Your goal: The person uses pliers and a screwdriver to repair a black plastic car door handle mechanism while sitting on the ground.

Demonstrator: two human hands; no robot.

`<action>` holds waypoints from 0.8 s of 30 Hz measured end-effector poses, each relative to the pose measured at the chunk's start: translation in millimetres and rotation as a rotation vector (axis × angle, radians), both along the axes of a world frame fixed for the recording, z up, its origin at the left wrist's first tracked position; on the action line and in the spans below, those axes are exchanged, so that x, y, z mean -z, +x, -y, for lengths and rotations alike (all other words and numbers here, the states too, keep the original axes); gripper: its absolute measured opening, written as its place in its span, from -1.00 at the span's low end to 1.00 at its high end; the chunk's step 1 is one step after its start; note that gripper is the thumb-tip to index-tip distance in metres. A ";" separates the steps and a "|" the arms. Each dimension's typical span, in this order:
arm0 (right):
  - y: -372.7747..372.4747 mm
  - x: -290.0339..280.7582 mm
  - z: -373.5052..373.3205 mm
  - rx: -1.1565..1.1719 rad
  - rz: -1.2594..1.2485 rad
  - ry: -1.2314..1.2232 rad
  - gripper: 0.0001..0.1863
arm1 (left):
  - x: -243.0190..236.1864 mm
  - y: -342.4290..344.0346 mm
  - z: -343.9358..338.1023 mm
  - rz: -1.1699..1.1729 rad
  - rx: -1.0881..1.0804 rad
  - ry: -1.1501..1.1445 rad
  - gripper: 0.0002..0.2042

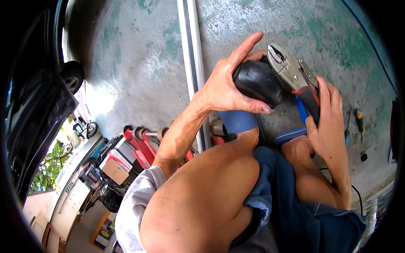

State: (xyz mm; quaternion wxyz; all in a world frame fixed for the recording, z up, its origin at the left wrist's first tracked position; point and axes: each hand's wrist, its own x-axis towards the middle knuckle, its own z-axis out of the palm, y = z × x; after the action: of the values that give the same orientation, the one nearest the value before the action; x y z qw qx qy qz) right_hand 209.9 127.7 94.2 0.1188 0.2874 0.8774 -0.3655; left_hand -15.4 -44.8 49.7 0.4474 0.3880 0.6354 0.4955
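Note:
My left hand (220, 86) is wrapped round a smooth, rounded black housing (257, 82), thumb below it and index finger stretched out past its far side. What kind of part it is, I cannot make out. In my right hand (329, 126) are locking pliers (291, 71), gripped by their red and black handle. Their toothed metal jaws point up and away, close against the right side of the black housing. I cannot tell whether the jaws touch it. A blue strip (301, 110) shows beside the pliers' handle.
A long metal rail (190, 42) crosses the worn concrete floor. A yellow-and-black screwdriver (359, 120) and a blue-handled tool (347, 137) lie at the right. Red metal equipment (141, 147) stands at the left, near a dark car (33, 97).

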 end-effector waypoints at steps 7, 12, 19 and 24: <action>0.5 -12.8 -11.4 -0.057 -0.046 0.019 -0.10 | -13.5 2.1 4.2 -0.034 0.020 0.026 0.27; 3.3 -10.7 -10.3 -0.074 -0.063 -0.031 -0.07 | -8.4 4.5 8.4 -0.115 0.017 0.087 0.24; 2.1 -13.1 -6.9 -0.062 -0.072 -0.084 -0.05 | -14.3 10.1 14.6 -0.143 -0.008 0.093 0.25; 3.9 -9.8 -8.2 -0.077 -0.108 -0.057 -0.06 | -28.3 6.9 5.9 -0.311 0.049 0.083 0.23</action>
State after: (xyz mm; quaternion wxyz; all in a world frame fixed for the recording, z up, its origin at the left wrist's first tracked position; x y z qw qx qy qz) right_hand 213.9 135.9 104.0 0.0933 0.2298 0.8821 -0.4005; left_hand -8.5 -50.7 78.0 0.3390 0.4936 0.6663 0.4444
